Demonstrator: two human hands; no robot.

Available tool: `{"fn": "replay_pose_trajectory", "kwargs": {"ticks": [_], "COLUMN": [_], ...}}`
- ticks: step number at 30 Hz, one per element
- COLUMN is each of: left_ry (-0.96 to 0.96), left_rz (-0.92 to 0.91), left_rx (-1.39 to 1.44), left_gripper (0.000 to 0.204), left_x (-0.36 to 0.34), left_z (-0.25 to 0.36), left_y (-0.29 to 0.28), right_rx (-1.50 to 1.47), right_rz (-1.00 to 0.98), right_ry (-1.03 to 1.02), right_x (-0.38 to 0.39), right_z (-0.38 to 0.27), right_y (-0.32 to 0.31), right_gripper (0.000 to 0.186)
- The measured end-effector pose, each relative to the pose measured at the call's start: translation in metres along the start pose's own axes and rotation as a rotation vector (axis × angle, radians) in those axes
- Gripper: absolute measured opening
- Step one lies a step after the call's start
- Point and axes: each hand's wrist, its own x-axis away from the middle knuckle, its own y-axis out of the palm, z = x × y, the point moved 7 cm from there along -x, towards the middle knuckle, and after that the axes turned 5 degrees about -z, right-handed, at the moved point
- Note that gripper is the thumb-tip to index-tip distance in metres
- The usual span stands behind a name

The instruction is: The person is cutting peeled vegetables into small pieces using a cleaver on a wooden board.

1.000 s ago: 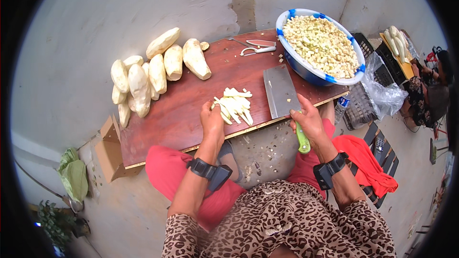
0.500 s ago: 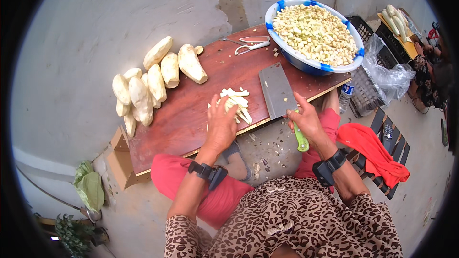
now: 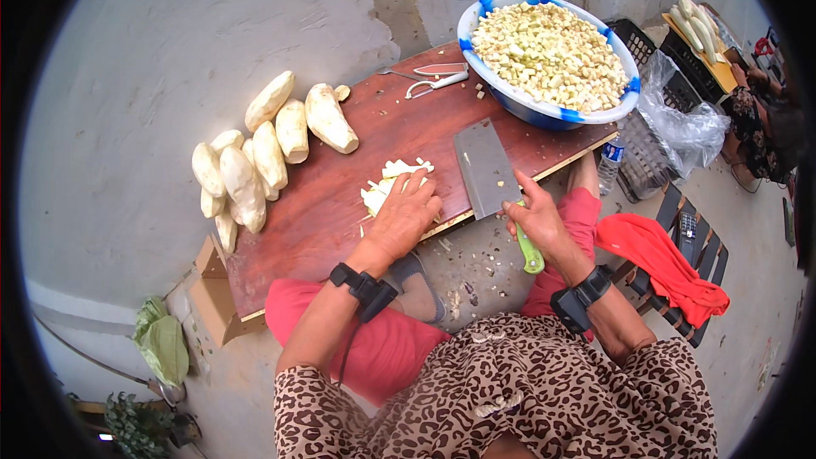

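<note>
My left hand (image 3: 399,219) rests over a small pile of pale cut strips (image 3: 395,172), its fingers stretched out and touching them. Part of the pile is hidden beneath the palm. In my right hand (image 3: 541,219) is the green handle of a cleaver (image 3: 484,168). The wide grey blade lies flat or nearly so over the front edge of the red-brown wooden board (image 3: 314,212), with a small pale bit on it. Whole peeled, pale, elongated vegetables (image 3: 242,183) are heaped along the board's left side.
A blue and white basin (image 3: 557,115) full of pale cubes stands at the board's far right. A white-handled peeler (image 3: 438,83) lies near the back edge. On the right are a water bottle (image 3: 609,166), black crates (image 3: 650,149), a red cloth (image 3: 654,268) on a slatted seat, and another person.
My left hand has come down onto the strips, its fingers now flatter and closer together, and the pile has shifted a little left. The cleaver stays in my right hand, nearly still.
</note>
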Motion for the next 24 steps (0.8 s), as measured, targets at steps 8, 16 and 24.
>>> {"fn": "replay_pose_trajectory", "kwargs": {"ticks": [8, 16, 24], "left_ry": [0.035, 0.028, -0.093], "left_rz": [0.041, 0.116, 0.083], "left_rx": [0.002, 0.063, 0.036], "left_gripper": [0.010, 0.008, 0.008], "left_x": [0.004, 0.000, 0.009], "left_z": [-0.006, -0.017, -0.063], "left_y": [0.000, -0.028, -0.029], "right_rx": [-0.010, 0.014, 0.006], "right_rz": [-0.016, -0.001, -0.001], "right_ry": [0.012, 0.020, 0.026], "right_x": [0.000, -0.001, 0.001], "right_z": [0.000, 0.005, 0.007], "right_y": [0.002, 0.001, 0.001], "right_gripper": [0.075, 0.074, 0.074]}}
